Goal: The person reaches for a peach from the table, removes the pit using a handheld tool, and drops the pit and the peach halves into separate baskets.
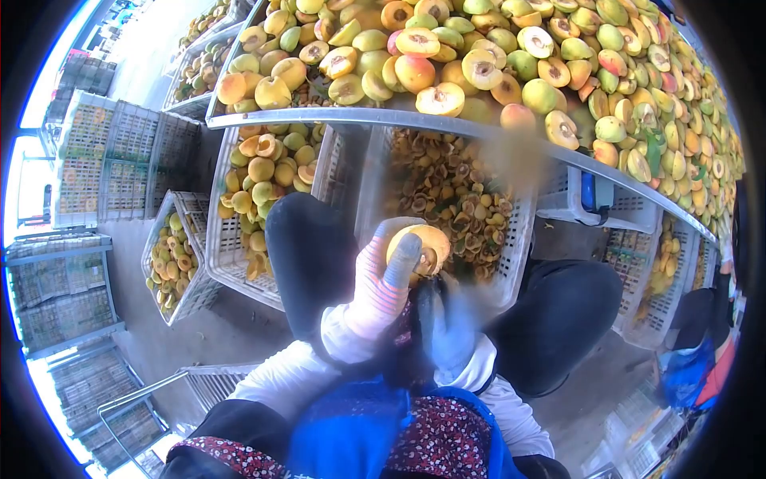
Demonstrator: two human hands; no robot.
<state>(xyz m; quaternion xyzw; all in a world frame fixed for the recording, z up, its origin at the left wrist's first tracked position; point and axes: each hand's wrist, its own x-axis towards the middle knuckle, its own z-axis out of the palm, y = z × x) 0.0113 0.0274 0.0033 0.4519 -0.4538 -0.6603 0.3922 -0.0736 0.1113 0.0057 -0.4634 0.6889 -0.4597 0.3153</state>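
A halved yellow fruit (432, 242), its cut face and brown centre showing, is held up in front of my body. My left hand (383, 275), in a striped glove with grey fingertips, grips it with the thumb across its face. My right hand (449, 319), in a bluish glove and blurred by motion, is just below and right of the fruit; its fingers are smeared, and what it holds cannot be made out. Beyond my hands, between my knees, stands a crate (517, 259) of small brown and yellow fruit pieces.
A metal-edged table (335, 116) heaped with halved fruit spans the top. Fruit crates stand at left (239, 279) and far left (179, 299). Stacked crates (112, 160) line the left side. Another person (694, 351) is at the right edge.
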